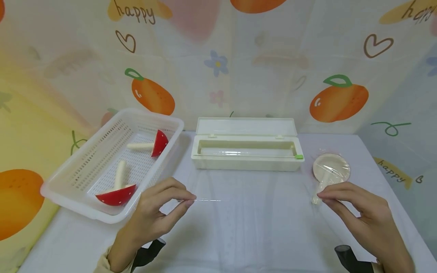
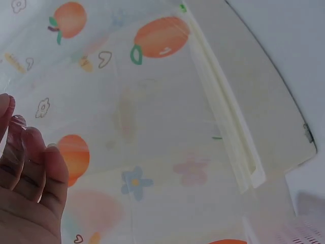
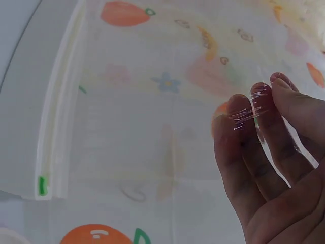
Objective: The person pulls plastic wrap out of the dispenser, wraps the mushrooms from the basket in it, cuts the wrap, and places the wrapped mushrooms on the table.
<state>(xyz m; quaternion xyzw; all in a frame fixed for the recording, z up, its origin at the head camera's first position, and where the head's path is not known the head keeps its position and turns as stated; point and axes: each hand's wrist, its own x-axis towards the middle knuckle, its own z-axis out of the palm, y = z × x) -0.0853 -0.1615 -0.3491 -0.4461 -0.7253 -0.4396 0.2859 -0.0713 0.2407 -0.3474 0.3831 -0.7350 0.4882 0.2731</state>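
A clear sheet of cling film point(image 1: 209, 200) is stretched between my hands, showing mainly by its glints. My left hand point(image 1: 153, 212) pinches one side of it between thumb and fingertips, just right of the basket. On the other side, my right hand point(image 1: 365, 216) pinches the film close to a toy mushroom point(image 1: 332, 167) wrapped in film. Creased film lies across the fingertips point(image 3: 238, 109) in the right wrist view. Beyond the hands stands a white cling film dispenser point(image 1: 247, 163), its lid up and a green slider point(image 1: 299, 156) at its right end.
At the left, a white perforated basket point(image 1: 58, 189) holds two mushrooms with red, white-dotted caps, one toward the back point(image 1: 159, 144) and one toward the front point(image 1: 117, 195). A white cloth point(image 1: 246, 242) covers the table. Behind it hangs a patterned curtain point(image 1: 266, 87).
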